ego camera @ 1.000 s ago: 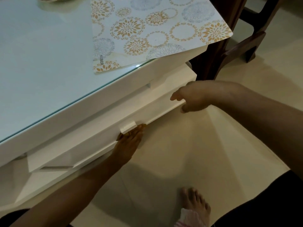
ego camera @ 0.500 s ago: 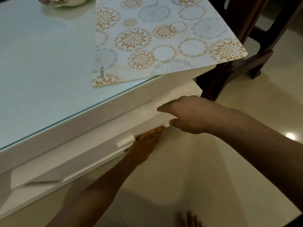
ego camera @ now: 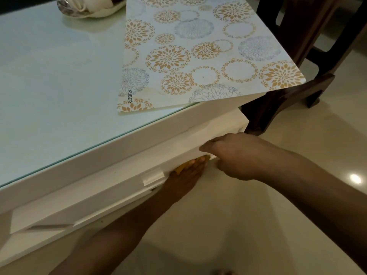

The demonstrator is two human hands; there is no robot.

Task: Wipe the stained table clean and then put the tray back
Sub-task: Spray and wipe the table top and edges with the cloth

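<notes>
The white table [ego camera: 111, 149] has a glass top [ego camera: 59, 80]. Below its front edge a white drawer front [ego camera: 111, 187] with a small tab handle [ego camera: 153, 176] sticks out. My right hand [ego camera: 234, 155] is curled over the drawer front's top edge near its right end. My left hand [ego camera: 186, 173] reaches under that edge with the fingers laid over a yellow cloth [ego camera: 181, 167], most of which is hidden. A silver tray [ego camera: 87, 10] holding white things stands at the table's far edge, partly cut off.
A patterned placemat [ego camera: 198, 56] with orange and grey circles lies on the table's right part and overhangs the corner. Dark wooden furniture legs [ego camera: 297, 76] stand to the right of the table. Pale tiled floor [ego camera: 238, 225] lies below my arms.
My right hand slid left along the drawer front and curled over its edge. My left hand shifted right beneath it, and the yellow cloth came into view under its fingers.
</notes>
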